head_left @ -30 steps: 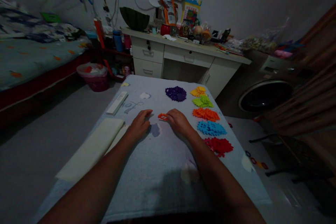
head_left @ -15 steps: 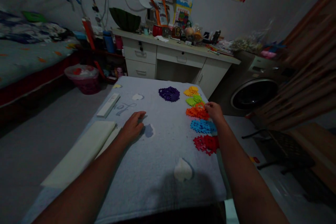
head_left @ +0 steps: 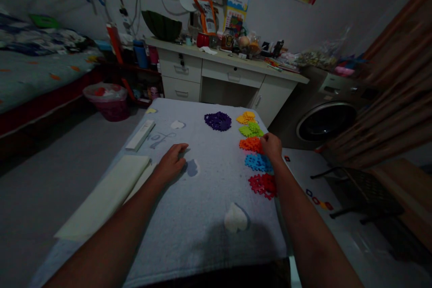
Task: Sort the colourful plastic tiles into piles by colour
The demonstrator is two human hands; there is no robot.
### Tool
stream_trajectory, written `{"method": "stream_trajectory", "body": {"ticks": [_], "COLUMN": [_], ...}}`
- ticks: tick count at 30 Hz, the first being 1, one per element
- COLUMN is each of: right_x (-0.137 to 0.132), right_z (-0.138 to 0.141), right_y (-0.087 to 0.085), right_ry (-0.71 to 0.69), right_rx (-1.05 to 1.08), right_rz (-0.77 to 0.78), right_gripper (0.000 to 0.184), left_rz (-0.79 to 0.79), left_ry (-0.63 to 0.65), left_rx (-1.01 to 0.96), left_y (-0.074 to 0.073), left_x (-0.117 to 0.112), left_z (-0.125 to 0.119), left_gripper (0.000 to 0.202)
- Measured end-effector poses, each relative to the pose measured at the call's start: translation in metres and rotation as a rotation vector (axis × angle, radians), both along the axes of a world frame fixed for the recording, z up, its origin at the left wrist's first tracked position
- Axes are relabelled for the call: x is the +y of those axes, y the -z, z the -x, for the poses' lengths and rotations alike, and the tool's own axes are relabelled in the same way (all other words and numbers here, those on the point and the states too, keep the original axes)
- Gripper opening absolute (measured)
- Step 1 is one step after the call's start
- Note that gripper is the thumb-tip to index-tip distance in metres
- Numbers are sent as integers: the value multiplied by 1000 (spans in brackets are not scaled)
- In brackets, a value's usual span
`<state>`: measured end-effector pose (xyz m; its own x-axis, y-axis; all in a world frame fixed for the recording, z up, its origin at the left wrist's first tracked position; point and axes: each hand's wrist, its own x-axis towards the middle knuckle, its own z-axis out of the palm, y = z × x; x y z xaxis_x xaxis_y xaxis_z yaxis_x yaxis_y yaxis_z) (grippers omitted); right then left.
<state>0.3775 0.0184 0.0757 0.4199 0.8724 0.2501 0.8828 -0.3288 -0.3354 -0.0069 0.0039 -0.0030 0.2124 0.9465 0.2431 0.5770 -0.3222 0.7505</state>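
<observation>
"Where's the right hand [head_left: 272, 146]?"
"I have it at the right end of the bright-orange pile of notched plastic pieces [head_left: 249, 144], on the pale-blue, cloth-covered counter [head_left: 209, 207], between the lime-green pile of similar pieces [head_left: 250, 129] and the sky-blue pile [head_left: 256, 162]."
"Is its grip closed on one?"
"I see it bunched there, but can't tell whether it pinches a piece."
"And the left hand [head_left: 172, 160]?"
"Its grip is loosely open, nothing in it, beside the printed grey patch [head_left: 192, 168]."
</observation>
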Motion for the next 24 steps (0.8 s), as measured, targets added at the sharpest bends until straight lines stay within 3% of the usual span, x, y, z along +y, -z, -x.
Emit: {"method": "stream_trajectory", "body": {"ticks": [2,5,8,10,13,16,24], "right_x": [-4,-17,-37,-50,-63,-66,-65], "right_z": [16,59,113,144,171,176,173], "right_y": [-2,1,16,30,48,60,62], "right_ry": [-77,-316,-615,-714,-777,-778,-766], "right_rx": [-1,41,45,25,-28,-64,-64], "right_rz": [-32,-42,0,19,43,49,37], "right_gripper": [20,17,14,20,30,30,31], "left_rz": [-7,-19,-32,-53,-105,-144,-125], "left_ry": [-4,-12,-9,-5,-7,-24,-39], "left_rx": [8,25,39,59,112,182,255], "left_y": [0,0,0,-1,-2,-2,1], "left_x": [0,0,0,-2,-4,-4,-2], "left_z": [0,0,0,-1,-2,-2,-2], "left_gripper": [52,52,51,51,47,44,39]}}
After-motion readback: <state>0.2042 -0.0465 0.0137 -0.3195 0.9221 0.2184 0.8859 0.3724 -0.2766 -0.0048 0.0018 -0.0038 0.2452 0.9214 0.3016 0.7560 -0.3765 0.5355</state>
